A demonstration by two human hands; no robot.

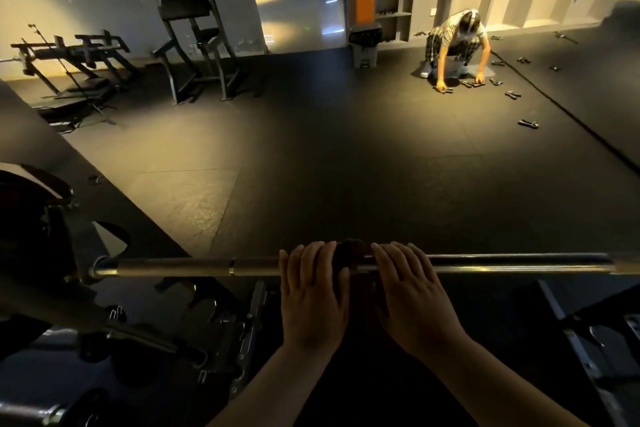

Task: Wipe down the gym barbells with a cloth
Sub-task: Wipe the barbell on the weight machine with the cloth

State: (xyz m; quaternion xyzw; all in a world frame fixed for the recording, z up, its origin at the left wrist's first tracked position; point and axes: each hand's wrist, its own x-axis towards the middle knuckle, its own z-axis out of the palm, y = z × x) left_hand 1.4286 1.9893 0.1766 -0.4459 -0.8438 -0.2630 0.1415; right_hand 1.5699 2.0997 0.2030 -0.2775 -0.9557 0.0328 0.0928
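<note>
We are gripping the cloth (353,250), left hand (313,288) and right hand (412,291) curled round it — the bar (173,267) is running 9-to-3 o'clock.

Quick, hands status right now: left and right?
Left hand: closed over the cloth on the barbell.
Right hand: closed over the cloth too, on the barbell.
</note>
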